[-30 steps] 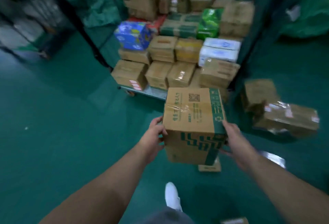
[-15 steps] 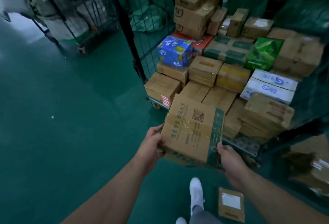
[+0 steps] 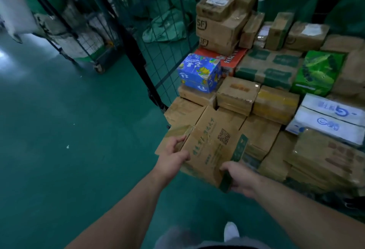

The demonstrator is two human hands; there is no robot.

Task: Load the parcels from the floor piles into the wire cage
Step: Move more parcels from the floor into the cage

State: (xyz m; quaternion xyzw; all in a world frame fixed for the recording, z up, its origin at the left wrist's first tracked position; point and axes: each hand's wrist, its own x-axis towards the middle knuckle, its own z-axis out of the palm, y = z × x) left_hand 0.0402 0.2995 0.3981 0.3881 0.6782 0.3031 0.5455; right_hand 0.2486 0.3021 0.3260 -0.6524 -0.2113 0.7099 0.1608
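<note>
I hold a brown cardboard parcel (image 3: 213, 146) with green print and a QR code, tilted, at the front edge of the wire cage (image 3: 158, 55). My left hand (image 3: 173, 156) grips its left side, thumb on the top. My right hand (image 3: 240, 177) grips the near right green corner. The parcel touches or hovers just over the front row of stacked parcels in the cage; which, I cannot tell. The stack includes a blue printed box (image 3: 199, 72), a green box (image 3: 318, 71) and white boxes (image 3: 327, 120).
The cage's black corner post (image 3: 138, 51) stands left of the stack. Another wire cage (image 3: 79, 31) holding white sacks stands at the back left. Green sacks (image 3: 166, 25) lie behind the mesh. The green floor (image 3: 69, 130) stretches to the left. My white shoe (image 3: 231, 231) is below.
I have stepped closer to the cage. The parcel has moved forward and down to the front row of the stack, tilting further. Both hands keep their grip.
</note>
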